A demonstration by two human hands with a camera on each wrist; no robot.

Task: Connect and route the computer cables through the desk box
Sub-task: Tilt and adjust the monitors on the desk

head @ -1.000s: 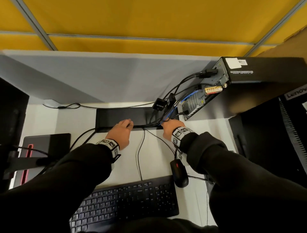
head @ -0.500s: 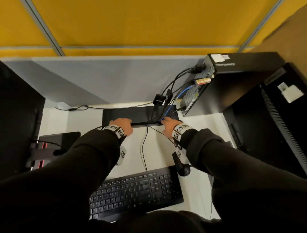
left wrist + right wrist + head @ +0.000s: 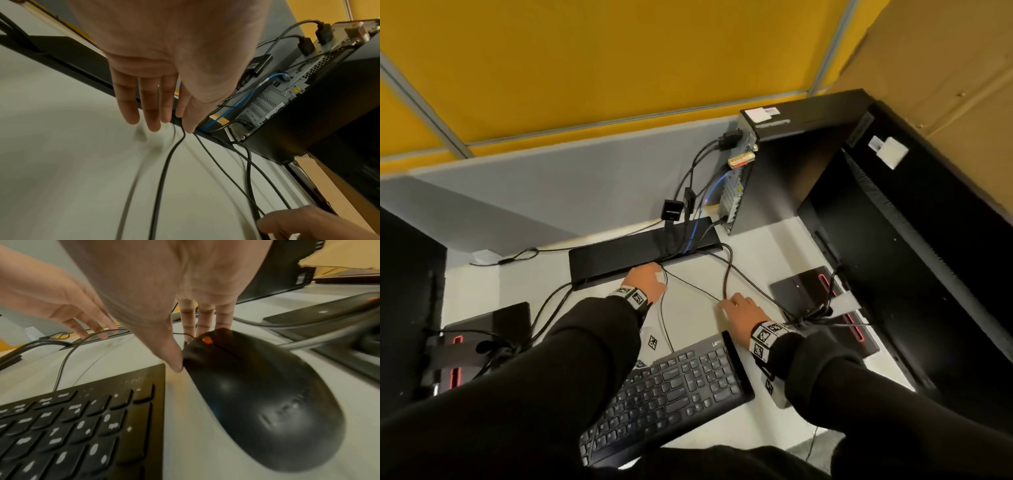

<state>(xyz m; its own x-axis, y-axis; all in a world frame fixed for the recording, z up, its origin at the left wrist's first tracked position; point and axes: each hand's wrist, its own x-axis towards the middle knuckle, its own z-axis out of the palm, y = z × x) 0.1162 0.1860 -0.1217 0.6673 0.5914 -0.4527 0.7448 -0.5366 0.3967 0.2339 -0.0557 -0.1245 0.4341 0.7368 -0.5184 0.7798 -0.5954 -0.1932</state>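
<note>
Left hand: the left hand (image 3: 645, 279) lies palm down with straight fingers (image 3: 151, 113) at the front lip of the desk box (image 3: 626, 255), released; whether the fingertips press the thin black cable (image 3: 164, 170) that leaves the box there, I cannot tell.
Right hand: the right hand (image 3: 743, 313) is flat and released over the mouse (image 3: 257, 402), its thumb tip against the mouse's front left edge, fingers straight past the nose.
Cables: several black leads and a blue cable (image 3: 693, 233) run from the back of the computer tower (image 3: 784, 164) across the closed box lid, then fan out over the bench (image 3: 695, 308).
Around: a black keyboard (image 3: 671, 387) sits just left of the mouse; a monitor base (image 3: 822, 301) lies to the right, another (image 3: 482, 342) to the left.
</note>
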